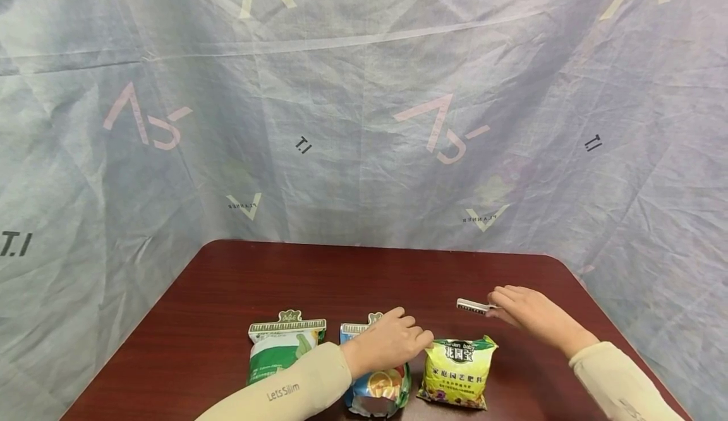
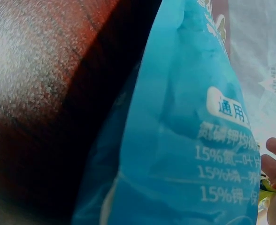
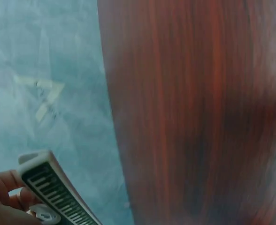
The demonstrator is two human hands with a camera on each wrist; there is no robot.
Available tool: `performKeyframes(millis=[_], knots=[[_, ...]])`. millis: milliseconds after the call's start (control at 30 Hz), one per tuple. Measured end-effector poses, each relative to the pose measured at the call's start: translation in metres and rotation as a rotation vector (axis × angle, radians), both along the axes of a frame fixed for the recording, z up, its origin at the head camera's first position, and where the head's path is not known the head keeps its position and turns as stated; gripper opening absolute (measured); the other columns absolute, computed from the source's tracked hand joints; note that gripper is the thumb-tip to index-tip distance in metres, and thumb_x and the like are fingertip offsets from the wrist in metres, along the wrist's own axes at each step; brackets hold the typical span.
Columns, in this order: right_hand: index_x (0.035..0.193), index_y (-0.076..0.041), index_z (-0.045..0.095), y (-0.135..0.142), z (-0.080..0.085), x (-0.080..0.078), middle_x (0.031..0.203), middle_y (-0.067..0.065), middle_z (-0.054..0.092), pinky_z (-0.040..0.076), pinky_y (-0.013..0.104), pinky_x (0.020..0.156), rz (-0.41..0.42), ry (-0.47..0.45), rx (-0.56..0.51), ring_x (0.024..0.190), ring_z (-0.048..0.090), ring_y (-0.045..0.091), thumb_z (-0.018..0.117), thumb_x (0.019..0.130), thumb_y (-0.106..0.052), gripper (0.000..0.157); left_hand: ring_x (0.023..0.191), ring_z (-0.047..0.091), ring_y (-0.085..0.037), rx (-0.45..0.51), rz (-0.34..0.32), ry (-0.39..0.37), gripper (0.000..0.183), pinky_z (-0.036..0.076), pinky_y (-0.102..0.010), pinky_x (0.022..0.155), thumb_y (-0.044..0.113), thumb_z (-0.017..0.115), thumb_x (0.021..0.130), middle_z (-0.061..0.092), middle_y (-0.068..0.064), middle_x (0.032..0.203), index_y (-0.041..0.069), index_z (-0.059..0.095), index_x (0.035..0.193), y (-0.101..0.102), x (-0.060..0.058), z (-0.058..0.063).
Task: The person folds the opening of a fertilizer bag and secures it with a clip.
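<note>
My left hand [image 1: 392, 341] reaches across a blue packet [image 1: 372, 397] topped by a toothed sealing clip [image 1: 355, 328]. Its fingertips are at the upper left corner of a yellow packet [image 1: 457, 377]. In the left wrist view its fingers [image 2: 275, 169] and thumb are apart beside a sliver of yellow-green packet, and the blue packet [image 2: 185, 140] fills the middle. Over the table's right side, my right hand [image 1: 531, 317] pinches a pale clip [image 1: 473, 306] by one end. The right wrist view shows the clip's dark toothed strip [image 3: 60, 194] between the thumb and fingers.
Left of the blue packet lies a green and white packet [image 1: 273, 358] with its own clip [image 1: 287, 326] along the top. All three packets are near the front of the dark red table [image 1: 364, 275]. Grey printed cloth [image 1: 341, 124] hangs behind and on both sides.
</note>
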State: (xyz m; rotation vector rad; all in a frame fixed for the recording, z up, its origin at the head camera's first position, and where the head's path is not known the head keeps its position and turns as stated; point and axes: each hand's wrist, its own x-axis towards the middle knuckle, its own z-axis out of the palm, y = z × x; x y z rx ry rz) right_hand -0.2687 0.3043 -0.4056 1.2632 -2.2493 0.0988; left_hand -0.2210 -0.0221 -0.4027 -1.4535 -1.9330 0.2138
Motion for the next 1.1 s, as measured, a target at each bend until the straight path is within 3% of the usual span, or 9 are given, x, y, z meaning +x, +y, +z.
performKeyframes(millis=[367, 567, 800, 1000, 1100], knots=[[0.095, -0.02, 0.056, -0.028, 0.032, 0.026, 0.091, -0.017, 0.055, 0.042, 0.014, 0.069, 0.009, -0.133, -0.149, 0.081, 0.055, -0.003, 0.075, 0.074, -0.017, 0.028, 0.053, 0.024, -0.008, 0.01, 0.0, 0.004, 0.018, 0.017, -0.026, 0.059, 0.027, 0.044, 0.095, 0.048, 0.013, 0.06, 0.02, 0.049, 0.08, 0.0, 0.0, 0.0], [0.096, -0.02, 0.055, -0.036, 0.044, 0.036, 0.091, -0.017, 0.056, 0.039, 0.009, 0.059, 0.07, -0.231, -0.254, 0.07, 0.053, -0.004, 0.075, 0.071, -0.005, 0.035, 0.053, 0.023, -0.008, 0.033, -0.016, 0.006, 0.017, 0.017, -0.026, 0.058, 0.027, 0.045, 0.094, 0.049, 0.013, 0.06, 0.02, 0.049, 0.079, 0.0, -0.001, -0.001], [0.095, -0.017, 0.053, -0.041, 0.045, 0.041, 0.088, -0.013, 0.057, 0.037, 0.009, 0.055, 0.151, -0.314, -0.286, 0.064, 0.049, -0.003, 0.071, 0.077, -0.004, 0.029, 0.053, 0.022, -0.008, 0.044, -0.027, -0.006, 0.02, 0.016, -0.026, 0.058, 0.026, 0.041, 0.096, 0.049, 0.013, 0.061, 0.02, 0.049, 0.079, 0.0, -0.002, -0.006], [0.09, -0.013, 0.053, -0.049, 0.04, 0.042, 0.084, -0.011, 0.056, 0.033, 0.008, 0.052, 0.282, -0.271, -0.324, 0.06, 0.045, -0.003, 0.074, 0.068, 0.006, 0.035, 0.053, 0.022, -0.008, 0.043, -0.025, -0.004, 0.019, 0.018, -0.026, 0.058, 0.027, 0.042, 0.095, 0.05, 0.013, 0.061, 0.02, 0.05, 0.079, 0.0, -0.003, -0.006], [0.088, -0.01, 0.053, -0.052, 0.035, 0.041, 0.084, -0.009, 0.056, 0.036, 0.008, 0.055, 0.328, -0.265, -0.321, 0.064, 0.051, -0.001, 0.074, 0.068, 0.006, 0.033, 0.054, 0.022, -0.008, 0.043, -0.025, 0.004, 0.02, 0.019, -0.026, 0.057, 0.026, 0.041, 0.096, 0.051, 0.013, 0.062, 0.02, 0.052, 0.08, 0.001, -0.004, -0.006]])
